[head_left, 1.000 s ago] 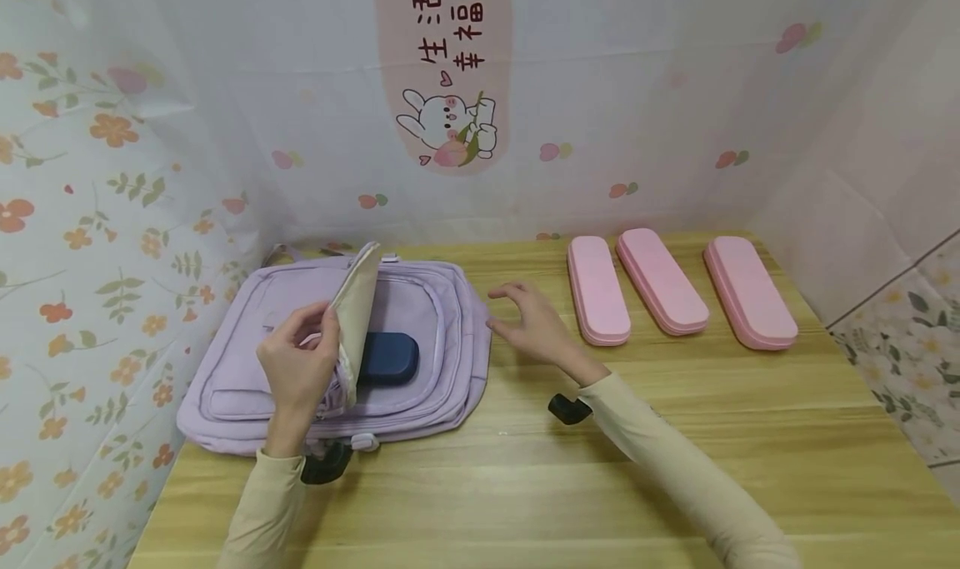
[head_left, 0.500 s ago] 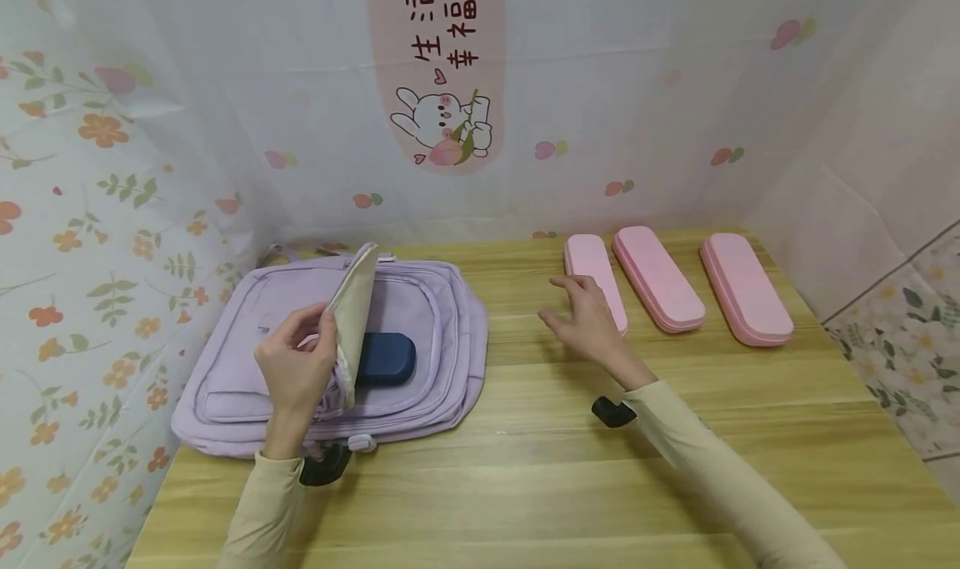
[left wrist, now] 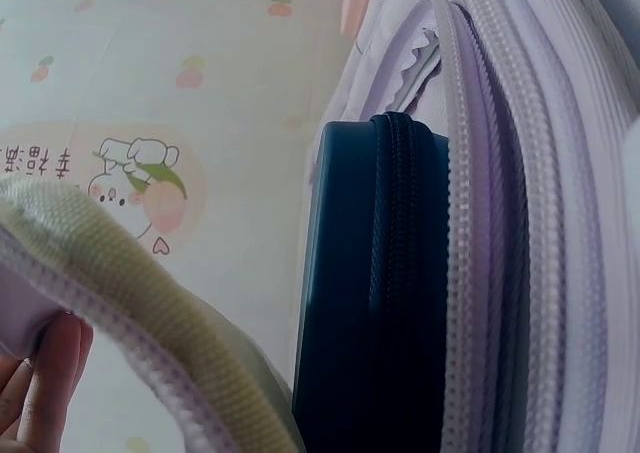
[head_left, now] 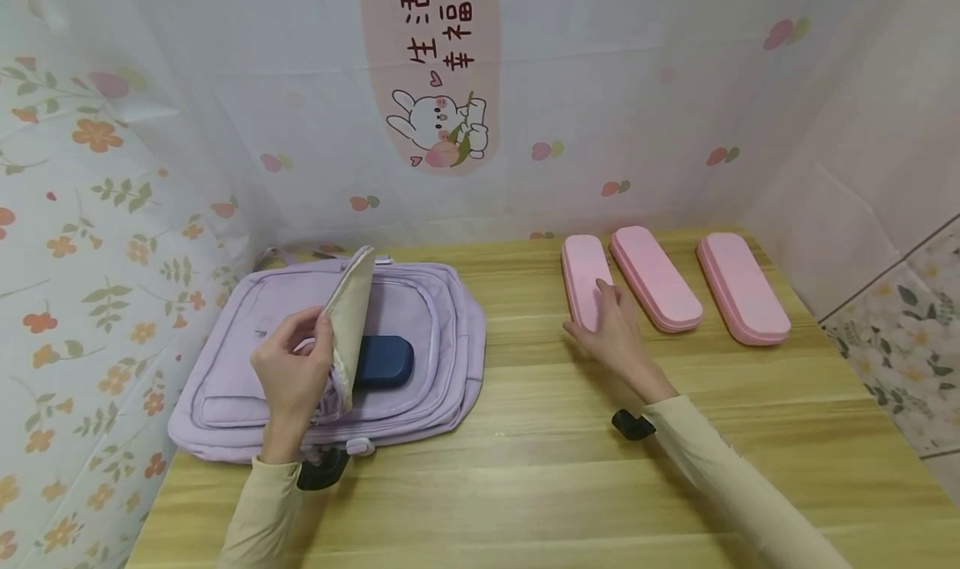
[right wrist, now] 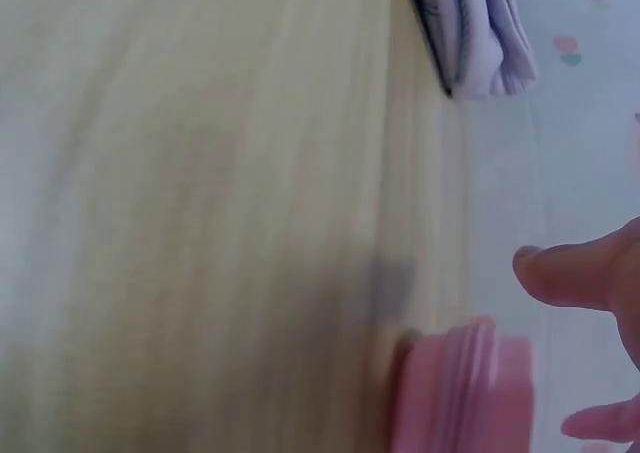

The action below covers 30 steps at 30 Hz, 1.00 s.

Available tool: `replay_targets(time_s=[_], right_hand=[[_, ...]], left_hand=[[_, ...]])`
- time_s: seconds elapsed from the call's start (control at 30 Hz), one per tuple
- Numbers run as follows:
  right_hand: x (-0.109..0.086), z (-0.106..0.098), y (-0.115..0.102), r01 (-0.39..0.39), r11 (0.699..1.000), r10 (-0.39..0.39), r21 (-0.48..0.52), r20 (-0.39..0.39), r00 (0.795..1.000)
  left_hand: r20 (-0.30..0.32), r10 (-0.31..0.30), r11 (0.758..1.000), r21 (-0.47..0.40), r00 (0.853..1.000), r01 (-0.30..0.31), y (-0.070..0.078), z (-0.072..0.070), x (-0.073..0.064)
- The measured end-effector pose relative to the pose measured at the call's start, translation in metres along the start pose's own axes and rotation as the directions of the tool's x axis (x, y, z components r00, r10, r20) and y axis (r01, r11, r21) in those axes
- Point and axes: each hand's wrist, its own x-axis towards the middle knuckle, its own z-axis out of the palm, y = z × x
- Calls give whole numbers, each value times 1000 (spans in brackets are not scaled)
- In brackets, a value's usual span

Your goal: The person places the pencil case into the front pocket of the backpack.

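The flap (head_left: 354, 319) of the backpack (head_left: 405, 309) is pinched by the left hand (head_left: 291, 369); the nearest pink case (head_left: 584, 279), right of the backpack, is hovered over by the right hand (head_left: 618, 337) — thumb and fingers apart. It could be knocked askew by a glancing thumb; the navy case (head_left: 386, 361), inside the backpack, could be covered if the pinch slackens. Counted: one backpack, one navy case, three pink cases (head_left: 657, 281).
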Motion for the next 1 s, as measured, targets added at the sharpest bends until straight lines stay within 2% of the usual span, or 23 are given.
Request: replay_targets(time_s=[0.17, 0.3, 0.5, 0.73, 0.87, 1.0], right_hand=[[-6, 4, 8, 9, 1000, -10, -18, -61, 998], [-8, 5, 10, -26, 999, 24, -34, -72, 997], [-10, 3, 13, -136, 990, 133, -47, -72, 989], [-10, 0, 18, -163, 986, 159, -39, -83, 984], [-11, -1, 22, -180, 983, 177, -31, -76, 981], [-12, -4, 23, -185, 982, 182, -32, -70, 981]], left_hand=[[1, 11, 1000, -2, 1000, -11, 6, 0, 0], [-1, 13, 1000, -5, 1000, -13, 7, -1, -1], [-5, 8, 1000, -7, 1000, -8, -9, 1, -2], [-2, -9, 1000, 5, 1000, 9, -26, 1, -2], [2, -19, 1000, 7, 1000, 19, -24, 0, -2], [2, -20, 1000, -1, 1000, 20, -13, 0, -1]])
